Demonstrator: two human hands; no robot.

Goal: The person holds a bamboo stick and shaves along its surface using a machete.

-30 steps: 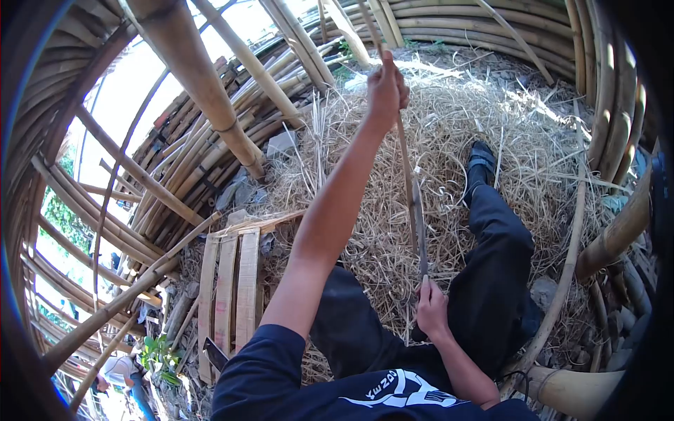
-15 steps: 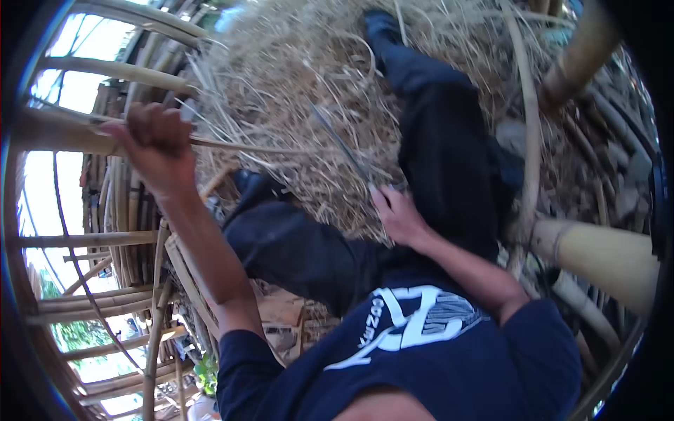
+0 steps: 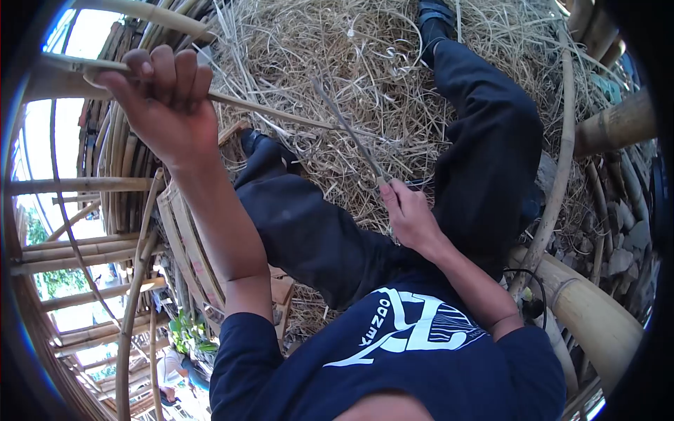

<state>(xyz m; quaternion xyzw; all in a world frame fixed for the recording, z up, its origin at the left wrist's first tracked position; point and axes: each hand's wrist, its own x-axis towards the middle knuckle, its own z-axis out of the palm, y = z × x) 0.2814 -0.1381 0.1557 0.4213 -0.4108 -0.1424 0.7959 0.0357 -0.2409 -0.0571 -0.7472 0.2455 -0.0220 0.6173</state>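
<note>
A thin bamboo strip (image 3: 274, 112) runs from the upper left toward the middle, over the shavings. My left hand (image 3: 165, 105) is raised at the upper left, its fingers curled round the strip. Near the centre, my right hand (image 3: 409, 214) is closed on the handle of a long narrow knife (image 3: 349, 130). The blade points up and to the left, and its tip lies beyond the strip's right end. Between my legs and past them spreads a thick layer of pale curled shavings (image 3: 393, 91).
Thick bamboo poles (image 3: 597, 302) lie at the right, beside broken stones (image 3: 621, 261). A wooden crate (image 3: 189, 245) stands left of my legs. Bamboo framing (image 3: 84, 185) fills the left side. Another person (image 3: 170, 368) is at the lower left, beyond the framing.
My left hand has swung from the top centre to the upper left with the strip. The knife, alongside the strip earlier, now tilts left in my right hand, which has moved up.
</note>
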